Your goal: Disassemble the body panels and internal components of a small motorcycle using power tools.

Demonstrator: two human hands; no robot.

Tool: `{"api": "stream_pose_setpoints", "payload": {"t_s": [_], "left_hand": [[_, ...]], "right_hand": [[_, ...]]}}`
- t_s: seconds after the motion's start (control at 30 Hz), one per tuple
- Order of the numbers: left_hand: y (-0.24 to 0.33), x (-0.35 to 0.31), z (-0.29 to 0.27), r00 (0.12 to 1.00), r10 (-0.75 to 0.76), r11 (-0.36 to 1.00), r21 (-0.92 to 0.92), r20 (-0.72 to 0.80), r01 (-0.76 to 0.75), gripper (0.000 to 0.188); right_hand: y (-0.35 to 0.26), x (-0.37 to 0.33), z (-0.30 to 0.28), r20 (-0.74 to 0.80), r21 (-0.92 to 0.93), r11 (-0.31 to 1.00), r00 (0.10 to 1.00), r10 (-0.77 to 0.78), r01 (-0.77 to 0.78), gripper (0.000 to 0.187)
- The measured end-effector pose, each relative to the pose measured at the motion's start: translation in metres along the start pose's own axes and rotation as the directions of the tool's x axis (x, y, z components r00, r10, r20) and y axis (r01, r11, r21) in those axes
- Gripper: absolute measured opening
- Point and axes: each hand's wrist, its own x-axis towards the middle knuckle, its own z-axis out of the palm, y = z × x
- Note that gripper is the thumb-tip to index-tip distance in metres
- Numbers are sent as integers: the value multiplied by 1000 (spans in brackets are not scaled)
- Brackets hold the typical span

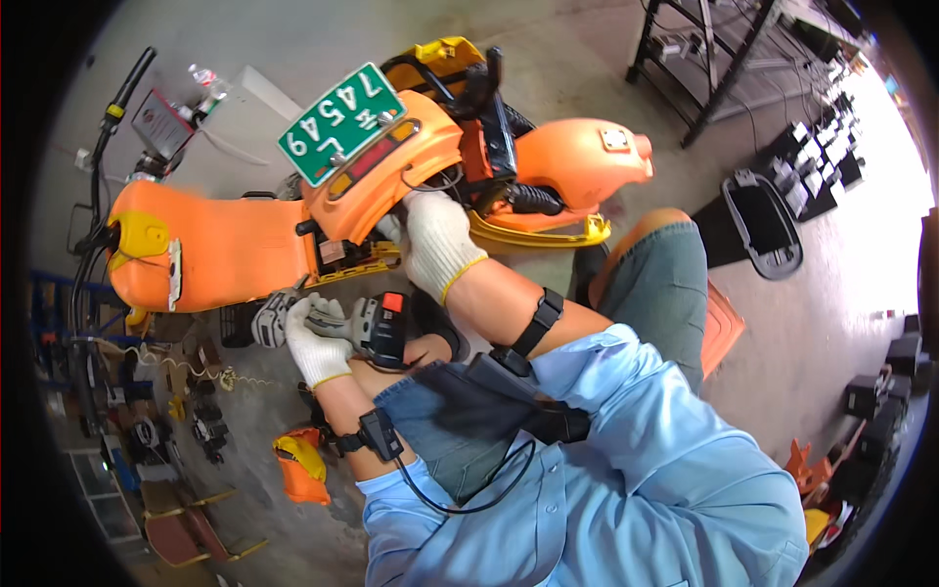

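Observation:
An orange scooter [230,240] is in front of me, with a green licence plate [342,124] on its orange tail panel [430,147], beside a red tail light [372,161]. In a white work glove, my left hand [318,347] is closed around the grip of a grey and black cordless drill [272,318]. The drill's black battery with a red patch [383,330] points toward my knees. My right hand [437,235], also gloved, reaches up under the tail panel, near a thin black cable [440,179]. Its fingers are hidden behind the panel.
An orange and yellow part with black shock absorbers [577,166] lies just right of the tail. A black bin [763,225] stands at the right, a metal rack [709,59] at the back right. An orange and yellow piece [301,465] lies on the floor at the left.

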Motion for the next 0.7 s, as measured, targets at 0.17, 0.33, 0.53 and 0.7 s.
{"api": "stream_pose_setpoints", "payload": {"t_s": [0.17, 0.33, 0.53, 0.7], "left_hand": [[3, 5, -6, 998, 55, 996, 72, -20, -54, 16], [13, -4, -18, 994, 94, 994, 66, -57, -90, 13], [0, 1, -4, 998, 57, 997, 56, -24, -56, 8], [3, -8, 3, 996, 64, 998, 27, -61, -63, 9]], "right_hand": [[-44, -70, -49, 138, -800, 588, 990, -14, 120, 35], [-59, -52, -152, 566, -798, -417, 780, -267, 436, 46], [-48, -12, -217, 333, -830, -500, 939, -88, 248, 15], [-51, -51, -148, 391, -769, -539, 920, 28, 343, 16]]}}
